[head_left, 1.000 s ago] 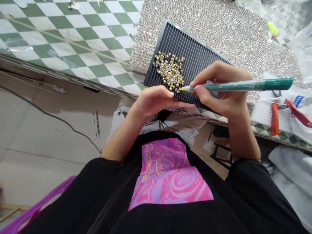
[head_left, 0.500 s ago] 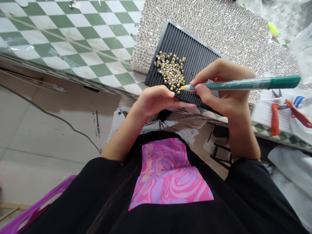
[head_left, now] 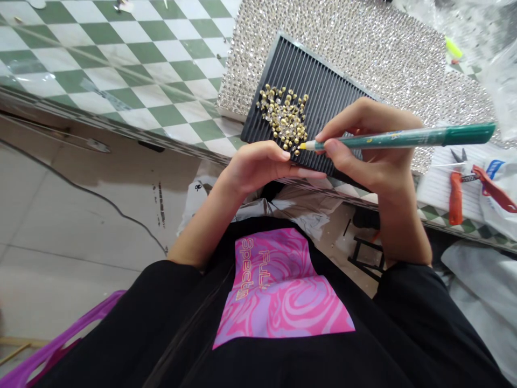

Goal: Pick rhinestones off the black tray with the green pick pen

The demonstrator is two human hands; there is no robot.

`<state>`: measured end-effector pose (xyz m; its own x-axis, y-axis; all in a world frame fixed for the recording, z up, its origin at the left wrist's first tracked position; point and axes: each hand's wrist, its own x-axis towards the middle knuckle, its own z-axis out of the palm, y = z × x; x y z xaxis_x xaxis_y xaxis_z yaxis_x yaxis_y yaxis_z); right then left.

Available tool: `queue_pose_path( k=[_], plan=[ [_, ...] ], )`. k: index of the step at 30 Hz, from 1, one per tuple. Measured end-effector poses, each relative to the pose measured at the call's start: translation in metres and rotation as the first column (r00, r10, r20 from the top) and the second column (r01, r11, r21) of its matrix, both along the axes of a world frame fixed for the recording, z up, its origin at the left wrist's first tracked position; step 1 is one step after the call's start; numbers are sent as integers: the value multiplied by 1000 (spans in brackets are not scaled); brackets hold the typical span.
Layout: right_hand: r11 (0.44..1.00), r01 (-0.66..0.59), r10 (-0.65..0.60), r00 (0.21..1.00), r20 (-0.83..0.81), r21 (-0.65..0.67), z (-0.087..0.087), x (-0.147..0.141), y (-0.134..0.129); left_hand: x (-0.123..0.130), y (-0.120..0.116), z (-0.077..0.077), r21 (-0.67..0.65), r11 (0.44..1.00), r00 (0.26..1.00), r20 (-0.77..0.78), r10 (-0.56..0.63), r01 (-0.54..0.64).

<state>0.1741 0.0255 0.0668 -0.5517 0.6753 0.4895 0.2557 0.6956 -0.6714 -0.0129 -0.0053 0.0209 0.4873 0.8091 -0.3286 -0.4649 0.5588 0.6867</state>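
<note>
My right hand [head_left: 377, 145] is closed round a green pen-like stick [head_left: 399, 138] with a pale yellow tip. That tip meets the lower edge of a pile of small gold-backed rhinestones [head_left: 286, 119]. The stones lie on a black ridged tray [head_left: 319, 81], whose far side rests against a glittering stone-covered sheet. At the tray's near edge, my left hand [head_left: 262, 164] grips it, thumb on top close to the stones and fingers underneath. My right hand hides the tray's right end.
The glittering sheet [head_left: 363, 43] spreads behind the tray on a green-and-white checked table [head_left: 133, 70]. Red-handled pliers [head_left: 456, 196] lie at the right on a white pad, beside a plastic bag [head_left: 498, 215]. A purple chair [head_left: 76, 337] is at the lower left.
</note>
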Motion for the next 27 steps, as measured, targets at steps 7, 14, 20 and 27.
queue_pose_path(
  k=[7,14,20,27],
  plan=[
    [995,90,-85,992,88,-47,1,4,0,0,0,0,11,1000,1000,27,4,-4],
    [1000,11,-13,996,91,23,2,0,2,-1,0,-2,15,1000,999,34,4,-4],
    [997,69,-67,995,80,-31,-3,4,3,-1,0,-4,48,998,999,-20,35,-34],
    [997,18,-23,998,60,79,-3,6,4,0,1,0,11,999,996,-76,40,-40]
  ],
)
